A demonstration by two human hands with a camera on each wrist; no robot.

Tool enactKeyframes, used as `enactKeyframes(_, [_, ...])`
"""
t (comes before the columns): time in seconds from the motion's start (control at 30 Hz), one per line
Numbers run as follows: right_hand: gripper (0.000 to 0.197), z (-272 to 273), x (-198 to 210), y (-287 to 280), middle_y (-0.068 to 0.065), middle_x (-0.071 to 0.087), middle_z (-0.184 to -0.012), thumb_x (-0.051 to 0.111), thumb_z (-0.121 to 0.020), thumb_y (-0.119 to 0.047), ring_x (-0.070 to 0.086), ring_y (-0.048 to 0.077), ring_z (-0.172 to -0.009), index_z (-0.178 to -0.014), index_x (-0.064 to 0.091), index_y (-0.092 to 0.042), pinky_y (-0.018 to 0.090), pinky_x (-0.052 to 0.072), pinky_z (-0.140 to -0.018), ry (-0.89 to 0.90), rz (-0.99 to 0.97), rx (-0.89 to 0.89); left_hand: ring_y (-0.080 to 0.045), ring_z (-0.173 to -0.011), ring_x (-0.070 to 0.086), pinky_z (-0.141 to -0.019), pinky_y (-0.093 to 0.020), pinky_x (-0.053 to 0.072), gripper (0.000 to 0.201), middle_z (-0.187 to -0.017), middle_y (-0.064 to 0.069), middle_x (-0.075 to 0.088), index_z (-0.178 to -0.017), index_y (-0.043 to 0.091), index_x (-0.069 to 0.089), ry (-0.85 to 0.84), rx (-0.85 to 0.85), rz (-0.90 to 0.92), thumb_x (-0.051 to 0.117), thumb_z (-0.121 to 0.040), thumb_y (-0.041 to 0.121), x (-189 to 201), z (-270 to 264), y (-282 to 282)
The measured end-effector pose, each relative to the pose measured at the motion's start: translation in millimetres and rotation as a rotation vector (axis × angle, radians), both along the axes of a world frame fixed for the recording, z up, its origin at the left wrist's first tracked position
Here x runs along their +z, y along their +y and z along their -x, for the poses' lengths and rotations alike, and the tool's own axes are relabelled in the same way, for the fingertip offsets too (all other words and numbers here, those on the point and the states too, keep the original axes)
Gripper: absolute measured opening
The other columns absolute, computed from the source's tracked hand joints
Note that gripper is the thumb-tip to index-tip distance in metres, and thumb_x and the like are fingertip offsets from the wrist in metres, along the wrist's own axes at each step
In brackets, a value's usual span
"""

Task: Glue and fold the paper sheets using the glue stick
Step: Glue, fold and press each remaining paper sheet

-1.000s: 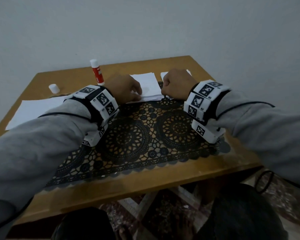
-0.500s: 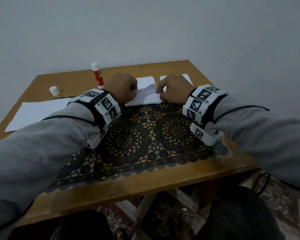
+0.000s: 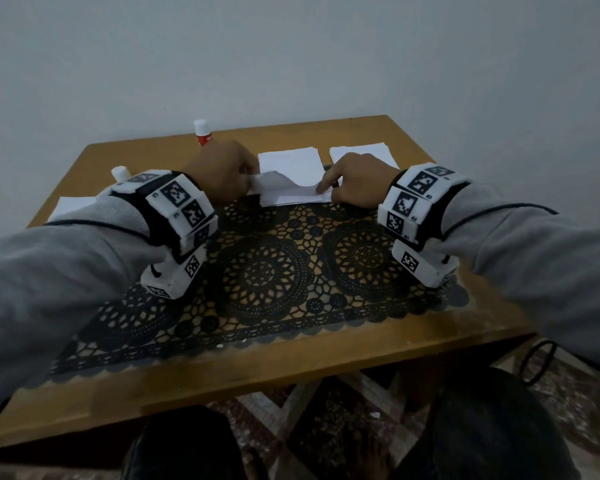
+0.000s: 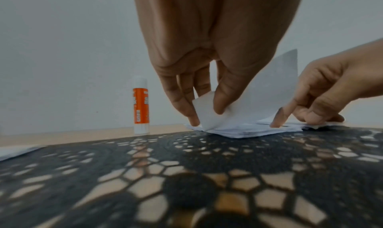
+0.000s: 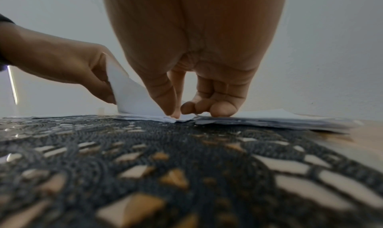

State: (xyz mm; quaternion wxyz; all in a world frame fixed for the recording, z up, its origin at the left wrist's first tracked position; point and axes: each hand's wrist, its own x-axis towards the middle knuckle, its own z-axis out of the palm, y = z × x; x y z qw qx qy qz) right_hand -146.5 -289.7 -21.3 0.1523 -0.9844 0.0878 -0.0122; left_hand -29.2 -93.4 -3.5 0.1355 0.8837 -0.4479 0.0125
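Left hand (image 4: 207,87): pinching the near-left corner of the top sheet (image 4: 254,100) between thumb and fingers, peeling it up off the paper stack (image 3: 293,199).
Right hand (image 3: 357,183): index finger extended, pressing the stack's right edge flat, other fingers curled under; likely anchoring the lower sheets so only one lifts.
Top sheet: curled upward on the left, pinned at the right.
Paper stack: at the far edge of the black lace mat (image 3: 274,278).
Glue stick (image 4: 140,107): upright and uncapped behind the left hand, within reach, its white cap (image 3: 120,173) lying apart at the left.
Other folded sheets (image 3: 359,152): parked at the table's (image 3: 291,368) far side, seemingly finished.
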Motion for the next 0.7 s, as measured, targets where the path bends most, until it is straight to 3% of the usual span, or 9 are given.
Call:
enactKeyframes(0.1, [0.03, -0.4, -1.6, -0.8, 0.0, 0.062, -0.129, 0.056, -0.092, -0.012, 0.056, 0.017, -0.112, -0.117, 0.071, -0.019, 0.017, 0.033, -0.078, -0.019, 0.007, -0.007, -0.021, -0.082, 0.058, -0.071, -0.029, 0.043, 0.025, -0.086, -0.006, 0.066, -0.076, 0.011, 0.071, 0.03, 0.052, 0.065, 0.056, -0.078, -0.009, 9.6, -0.5, 25.7])
enactKeyframes(0.17, [0.029, -0.2, -2.0, -1.1, 0.001, 0.063, -0.128, 0.056, -0.092, -0.012, 0.056, 0.016, -0.11, -0.115, 0.072, -0.018, 0.014, 0.034, -0.07, -0.019, -0.01, -0.009, -0.019, -0.086, 0.061, -0.078, -0.031, 0.047, 0.031, -0.094, -0.004, 0.068, -0.073, 0.016, 0.071, 0.07, 0.055, 0.106, 0.055, -0.077, -0.011, 13.8, 3.0, 43.1])
enactKeyframes(0.23, [0.028, -0.8, -2.3, -1.0, 0.001, 0.063, -0.127, 0.056, -0.093, -0.011, 0.056, 0.016, -0.109, -0.115, 0.072, -0.018, 0.01, 0.032, -0.061, -0.015, -0.006, -0.005, -0.01, -0.08, 0.06, -0.08, -0.029, 0.046, 0.036, -0.091, 0.001, 0.069, -0.069, 0.021, 0.07, 0.122, 0.048, 0.114, 0.055, -0.077, -0.011, 14.7, 7.6, 60.9])
enactKeyframes(0.3, [0.029, -1.0, -2.4, -0.7, 0.002, 0.062, -0.128, 0.056, -0.092, -0.011, 0.056, 0.019, -0.111, -0.115, 0.072, -0.02, 0.015, 0.034, -0.07, -0.006, 0.002, -0.011, -0.009, -0.079, 0.062, -0.081, -0.032, 0.049, 0.04, -0.087, 0.004, 0.07, -0.067, 0.025, 0.07, 0.172, 0.021, 0.085, 0.055, -0.077, -0.011, 11.8, 12.3, 77.5])
enactKeyframes(0.4, [0.03, 0.0, -1.8, 0.8, 0.005, 0.06, -0.13, 0.056, -0.091, -0.012, 0.056, 0.022, -0.111, -0.114, 0.071, -0.023, 0.022, 0.033, -0.079, 0.0, 0.011, -0.036, -0.016, -0.089, 0.065, -0.088, -0.04, 0.052, 0.044, -0.094, 0.002, 0.072, -0.067, 0.028, 0.07, 0.232, -0.017, 0.031, 0.056, -0.08, -0.011, 4.4, 18.3, 97.9])
enactKeyframes(0.53, [0.029, 2.2, 0.2, 2.8, 0.007, 0.059, -0.131, 0.057, -0.092, -0.014, 0.055, 0.023, -0.113, -0.115, 0.071, -0.023, 0.023, 0.033, -0.08, 0.013, 0.005, -0.044, -0.011, -0.092, 0.06, -0.091, -0.032, 0.048, 0.05, -0.094, 0.011, 0.069, -0.071, 0.032, 0.072, 0.283, 0.032, -0.011, 0.049, -0.081, -0.011, -5.0, 25.7, 107.9])
enactKeyframes(0.63, [0.028, 3.2, 0.9, 3.4, 0.006, 0.059, -0.13, 0.058, -0.092, -0.015, 0.054, 0.023, -0.113, -0.116, 0.071, -0.023, 0.022, 0.033, -0.081, 0.008, -0.001, -0.054, -0.005, -0.079, 0.054, -0.076, -0.024, 0.04, 0.034, -0.085, 0.012, 0.065, -0.078, 0.023, 0.073, 0.318, 0.067, -0.005, 0.05, -0.086, 0.0, -5.4, 31.1, 105.9])
enactKeyframes(0.7, [0.028, 3.9, 2.1, 4.5, 0.006, 0.059, -0.131, 0.058, -0.092, -0.015, 0.054, 0.022, -0.114, -0.117, 0.071, -0.022, 0.022, 0.032, -0.082, 0.01, -0.004, -0.063, -0.005, -0.072, 0.054, -0.064, -0.02, 0.038, 0.019, -0.08, 0.012, 0.062, -0.082, 0.026, 0.069, 0.262, 0.043, -0.071, 0.058, -0.088, 0.012, -6.6, 31.6, 105.0])
